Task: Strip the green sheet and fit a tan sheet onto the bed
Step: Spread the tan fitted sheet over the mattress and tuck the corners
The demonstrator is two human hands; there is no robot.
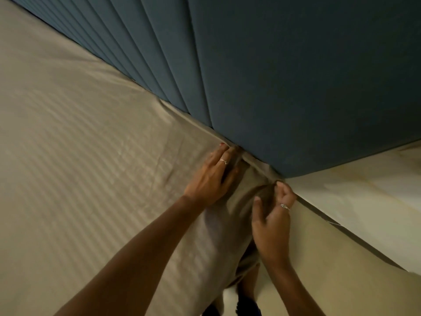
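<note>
From the head camera I count one tan sheet, two hands and two rings, one ring on each hand. The sheet covers the bed and runs lengthwise from lower left up toward the upper left, along the blue padded headboard; its faint stripes lie across that line. Its corner sits at the bed's corner, right under the headboard's lower edge. My left hand lies flat on the sheet at that edge, fingers straight and pressed toward the gap by the headboard, holding nothing. My right hand has its fingers curled round a bunch of the sheet at the corner, thumb pressed in. Pale floor shows to the right.
</note>
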